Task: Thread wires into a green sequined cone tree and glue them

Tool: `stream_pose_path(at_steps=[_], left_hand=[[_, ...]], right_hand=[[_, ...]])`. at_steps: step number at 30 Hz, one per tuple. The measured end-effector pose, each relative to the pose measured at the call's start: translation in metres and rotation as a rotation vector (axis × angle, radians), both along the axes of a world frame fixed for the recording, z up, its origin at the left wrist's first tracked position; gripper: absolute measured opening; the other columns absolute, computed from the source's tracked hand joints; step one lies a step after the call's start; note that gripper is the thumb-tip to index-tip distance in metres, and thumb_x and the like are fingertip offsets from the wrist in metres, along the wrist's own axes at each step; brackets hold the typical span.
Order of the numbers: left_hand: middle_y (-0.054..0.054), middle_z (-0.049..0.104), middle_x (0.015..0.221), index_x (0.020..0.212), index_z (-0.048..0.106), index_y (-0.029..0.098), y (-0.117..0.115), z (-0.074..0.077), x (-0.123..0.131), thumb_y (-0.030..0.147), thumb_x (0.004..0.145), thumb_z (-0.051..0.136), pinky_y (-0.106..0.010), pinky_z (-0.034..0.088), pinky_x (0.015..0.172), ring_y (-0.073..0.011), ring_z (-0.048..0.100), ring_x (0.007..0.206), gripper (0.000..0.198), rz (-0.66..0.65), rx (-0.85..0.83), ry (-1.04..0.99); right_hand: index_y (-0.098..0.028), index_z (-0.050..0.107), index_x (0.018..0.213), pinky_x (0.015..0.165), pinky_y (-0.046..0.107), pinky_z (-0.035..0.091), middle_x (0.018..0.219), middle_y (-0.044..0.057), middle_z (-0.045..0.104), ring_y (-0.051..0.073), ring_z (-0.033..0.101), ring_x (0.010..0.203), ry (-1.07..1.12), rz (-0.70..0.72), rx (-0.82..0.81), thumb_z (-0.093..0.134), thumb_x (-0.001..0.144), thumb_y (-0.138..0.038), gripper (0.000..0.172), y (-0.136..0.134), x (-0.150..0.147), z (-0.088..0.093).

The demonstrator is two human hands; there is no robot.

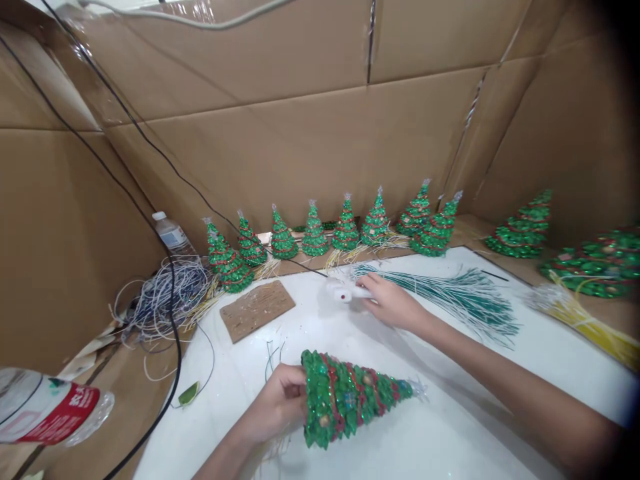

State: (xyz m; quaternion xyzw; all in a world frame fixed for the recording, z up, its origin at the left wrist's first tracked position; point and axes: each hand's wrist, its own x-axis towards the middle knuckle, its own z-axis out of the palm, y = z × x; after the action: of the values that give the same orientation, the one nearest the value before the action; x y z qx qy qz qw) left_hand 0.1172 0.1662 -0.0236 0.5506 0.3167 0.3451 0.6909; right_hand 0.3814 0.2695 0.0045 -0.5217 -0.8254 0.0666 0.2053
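My left hand (pixel 280 407) grips a small green Christmas tree (pixel 350 400) at its base. The tree lies sideways above the white tabletop (pixel 400 440), its silver star pointing right; red garlands and small ornaments circle it. The fingertips inside the base are hidden. Farther back, my right hand (pixel 387 300) is closed round the handle of a white glue gun (pixel 344 292), whose end faces me. Right beside that hand lies a bundle of green and white wires (pixel 460 300). A flat brown cardboard piece (pixel 257 310) with bits stuck on it rests to the left.
Several finished-looking trees (pixel 314 230) stand along the cardboard wall (pixel 280 153). A tangle of wires (pixel 167 293) and a clear bottle (pixel 170 233) are at left, with a red-labelled bottle (pixel 55 407) nearer. A black cable (pixel 173 300) hangs across the left. Yellow wires (pixel 595 327) lie right.
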Motion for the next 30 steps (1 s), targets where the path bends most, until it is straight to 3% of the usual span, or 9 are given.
stream_pose_path(at_steps=[3, 6, 9, 11, 15, 18, 22, 30], left_hand=[[-0.007, 0.066, 0.063, 0.076, 0.077, 0.014, -0.001, 0.002, 0.0, 0.04, 0.065, 0.079, -0.024, 0.044, 0.063, -0.0155, 0.057, 0.06, 0.028, -0.008, 0.0, 0.002], [-0.006, 0.067, 0.064, 0.078, 0.078, 0.014, -0.002, 0.003, 0.0, 0.039, 0.067, 0.078, -0.023, 0.044, 0.066, -0.0158, 0.059, 0.063, 0.027, -0.029, -0.004, -0.002], [-0.007, 0.068, 0.066, 0.078, 0.077, 0.013, -0.001, 0.002, -0.001, 0.039, 0.067, 0.078, -0.023, 0.045, 0.065, -0.0164, 0.06, 0.065, 0.027, -0.025, -0.021, -0.004], [-0.008, 0.069, 0.068, 0.077, 0.077, 0.013, -0.001, -0.001, -0.002, 0.036, 0.067, 0.079, -0.022, 0.045, 0.064, -0.0161, 0.06, 0.066, 0.025, 0.005, -0.031, 0.014], [-0.008, 0.069, 0.067, 0.071, 0.076, 0.012, -0.001, -0.004, -0.002, 0.033, 0.064, 0.081, -0.021, 0.044, 0.058, -0.0155, 0.059, 0.063, 0.022, 0.025, -0.07, 0.02], [-0.007, 0.067, 0.063, 0.067, 0.075, 0.012, 0.0, -0.005, -0.001, 0.033, 0.062, 0.082, -0.022, 0.044, 0.053, -0.0153, 0.059, 0.056, 0.023, 0.019, -0.102, -0.001], [-0.007, 0.067, 0.065, 0.062, 0.074, 0.011, 0.0, -0.005, -0.002, 0.032, 0.062, 0.082, -0.023, 0.045, 0.052, -0.0155, 0.059, 0.055, 0.022, 0.006, -0.106, -0.009], [-0.007, 0.065, 0.057, 0.062, 0.074, 0.011, 0.001, -0.003, 0.0, 0.032, 0.061, 0.083, -0.021, 0.042, 0.049, -0.0148, 0.057, 0.053, 0.023, 0.002, -0.117, 0.02]], right_hand=[[-0.014, 0.054, 0.098, 0.074, 0.025, 0.044, 0.095, 0.006, 0.057, 0.017, 0.056, 0.084, 0.14, 0.022, -0.005, 0.048, 0.084, -0.02, 0.016, -0.014, 0.01, 0.01], [-0.014, 0.053, 0.102, 0.07, 0.027, 0.046, 0.093, 0.006, 0.06, 0.018, 0.057, 0.079, 0.473, 0.001, -0.031, 0.048, 0.087, -0.038, 0.029, -0.029, 0.018, 0.016], [-0.015, 0.054, 0.087, 0.071, 0.027, 0.047, 0.082, 0.005, 0.061, 0.018, 0.058, 0.076, 0.834, -0.005, -0.123, 0.056, 0.085, -0.049, 0.034, -0.038, 0.025, 0.019], [-0.016, 0.052, 0.082, 0.075, 0.027, 0.047, 0.079, 0.005, 0.061, 0.018, 0.058, 0.08, 0.911, 0.039, -0.189, 0.059, 0.083, -0.052, 0.037, -0.041, 0.03, 0.021], [-0.016, 0.053, 0.08, 0.058, 0.024, 0.047, 0.073, 0.004, 0.057, 0.014, 0.054, 0.065, 0.881, 0.102, -0.292, 0.063, 0.078, -0.056, 0.042, -0.047, 0.035, 0.025], [-0.015, 0.054, 0.077, 0.044, 0.019, 0.038, 0.065, 0.002, 0.053, 0.01, 0.046, 0.053, 0.782, 0.068, -0.322, 0.069, 0.071, -0.052, 0.041, -0.054, 0.031, 0.025], [-0.014, 0.058, 0.074, 0.043, 0.016, 0.033, 0.061, 0.0, 0.051, 0.009, 0.043, 0.051, 0.616, 0.092, -0.29, 0.07, 0.068, -0.042, 0.031, -0.066, 0.02, 0.024], [-0.015, 0.054, 0.066, 0.049, 0.016, 0.03, 0.057, -0.004, 0.05, 0.005, 0.041, 0.05, 0.429, 0.375, -0.022, 0.062, 0.07, -0.028, 0.016, -0.074, 0.016, 0.025]])
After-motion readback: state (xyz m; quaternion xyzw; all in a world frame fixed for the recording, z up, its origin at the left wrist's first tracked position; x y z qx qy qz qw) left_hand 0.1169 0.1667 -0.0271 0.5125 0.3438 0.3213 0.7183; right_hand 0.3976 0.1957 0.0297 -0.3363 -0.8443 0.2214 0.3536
